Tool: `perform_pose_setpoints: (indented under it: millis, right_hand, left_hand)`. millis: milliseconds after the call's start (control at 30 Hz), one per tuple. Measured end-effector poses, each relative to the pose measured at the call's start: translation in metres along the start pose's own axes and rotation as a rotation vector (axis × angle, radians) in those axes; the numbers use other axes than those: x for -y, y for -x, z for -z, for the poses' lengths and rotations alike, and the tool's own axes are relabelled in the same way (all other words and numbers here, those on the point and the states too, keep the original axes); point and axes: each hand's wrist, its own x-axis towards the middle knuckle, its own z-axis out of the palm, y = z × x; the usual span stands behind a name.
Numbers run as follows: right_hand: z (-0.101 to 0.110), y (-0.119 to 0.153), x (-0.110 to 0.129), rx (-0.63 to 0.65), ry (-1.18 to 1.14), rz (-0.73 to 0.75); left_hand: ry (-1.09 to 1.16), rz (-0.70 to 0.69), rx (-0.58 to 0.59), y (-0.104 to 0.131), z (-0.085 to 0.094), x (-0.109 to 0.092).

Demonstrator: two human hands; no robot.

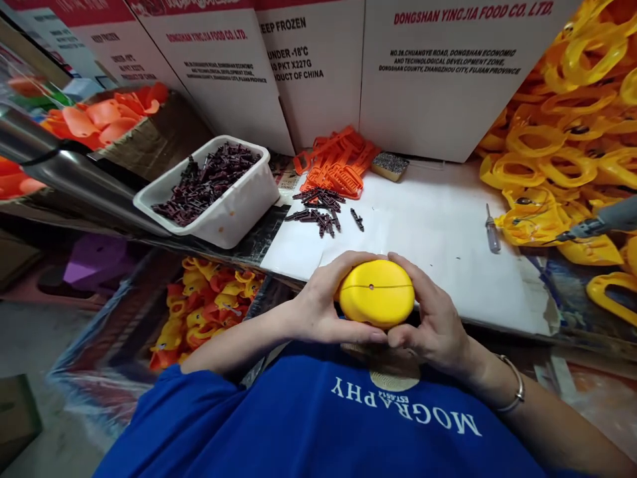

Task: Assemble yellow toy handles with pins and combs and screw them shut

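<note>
Both hands grip a rounded yellow plastic shell (pixel 377 307) just off the front edge of the work surface. A seam runs across it, with a small hole on the seam. My left hand (pixel 326 302) wraps its left side, thumb along the lower front. On the opposite side, my right hand (pixel 432 318) curls around it, its thumb tip close to the left one. Its underside is hidden from me. Beyond the hands lie small dark plastic pieces (pixel 321 216) in a loose pile, with a single dark piece (pixel 357 219) apart from them.
Orange frames (pixel 341 166) lie behind the dark pieces, beside a small tray of metal bits (pixel 390 166). A white tub (pixel 233 212) of dark parts stands left. At right are a screwdriver (pixel 492 229), a power driver (pixel 602 222) and heaped yellow parts (pixel 557 159). Finished-looking ducks (pixel 199 318) fill a crate below.
</note>
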Motion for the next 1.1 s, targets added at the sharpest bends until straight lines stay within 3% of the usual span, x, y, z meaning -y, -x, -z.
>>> perform_pose_setpoints:
  millis: [233,467,733,933,1000,1100]
  right_hand:
    - [-0.001,0.012,0.013,-0.021,-0.074,-0.021]
    - [0.003,0.012,-0.007,0.036,-0.096,-0.083]
    - [0.009,-0.008,0.006,-0.028,0.342,0.233]
    - [0.014,-0.017,0.02,0.072,0.622,0.274]
    - [0.018,-0.017,0.021,0.078,0.635,0.302]
    - [0.02,-0.015,0.02,0.07,0.597,0.355]
  left_hand:
    - [-0.13,-0.207,-0.001,0.012,-0.011,0.004]
    - [-0.09,0.036,0.028,0.006,-0.015,0.006]
    - [-0.056,0.129,-0.02,0.006,-0.024,0.009]
    - [-0.006,0.241,0.057,0.005,-0.03,0.009]
    - [0.095,0.255,0.098,0.002,-0.03,0.014]
    - [0.33,0.248,0.248,-0.004,-0.028,0.026]
